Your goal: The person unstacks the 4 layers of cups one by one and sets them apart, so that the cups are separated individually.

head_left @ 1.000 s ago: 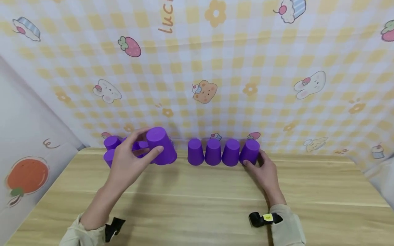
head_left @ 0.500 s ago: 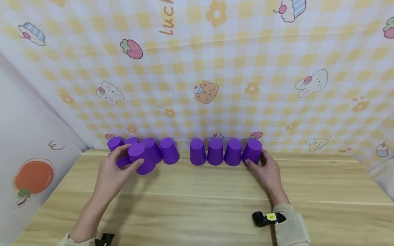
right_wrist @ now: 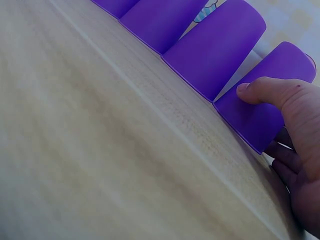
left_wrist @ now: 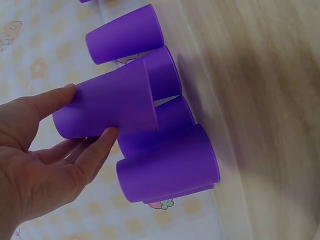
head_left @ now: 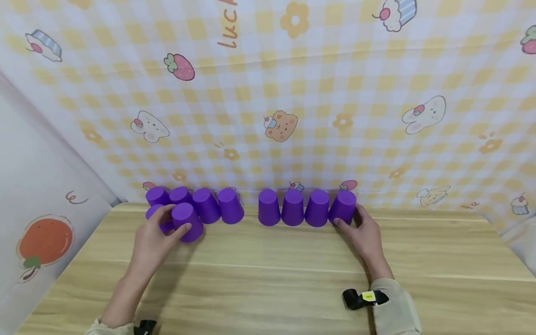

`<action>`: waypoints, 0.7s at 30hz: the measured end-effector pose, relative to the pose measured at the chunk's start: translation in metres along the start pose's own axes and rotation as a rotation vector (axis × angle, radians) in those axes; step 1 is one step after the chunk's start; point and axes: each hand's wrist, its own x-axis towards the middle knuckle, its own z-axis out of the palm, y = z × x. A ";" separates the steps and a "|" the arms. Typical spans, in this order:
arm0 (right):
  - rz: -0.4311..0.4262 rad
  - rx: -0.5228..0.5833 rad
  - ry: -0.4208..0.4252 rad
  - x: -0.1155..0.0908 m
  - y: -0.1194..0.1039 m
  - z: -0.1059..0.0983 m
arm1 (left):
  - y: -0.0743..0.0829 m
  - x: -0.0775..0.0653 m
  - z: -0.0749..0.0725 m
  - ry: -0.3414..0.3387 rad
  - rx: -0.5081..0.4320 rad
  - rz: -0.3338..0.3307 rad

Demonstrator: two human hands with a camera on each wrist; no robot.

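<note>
At left, purple cup (head_left: pixel 190 220) in left hand (head_left: pixel 151 238), now lower

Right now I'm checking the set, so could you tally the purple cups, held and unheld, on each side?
Left held cup, in the left hand: 1
Right held cup, in the right hand: 1
Left unheld cups: 5
Right unheld cups: 3
Total: 10
</note>
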 end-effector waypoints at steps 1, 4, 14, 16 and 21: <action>-0.001 0.000 0.000 0.000 0.000 0.000 | -0.001 0.000 0.001 -0.001 0.006 0.002; -0.005 -0.001 0.001 0.000 0.000 0.000 | -0.004 0.000 0.004 -0.006 0.016 0.003; -0.008 0.005 0.001 0.001 -0.002 -0.001 | -0.008 0.002 0.012 -0.004 0.018 -0.012; -0.010 0.005 0.006 0.001 -0.002 -0.001 | -0.009 0.001 0.013 0.006 0.018 -0.014; 0.000 0.002 0.002 0.002 -0.002 0.000 | -0.013 -0.001 0.015 0.024 0.021 -0.019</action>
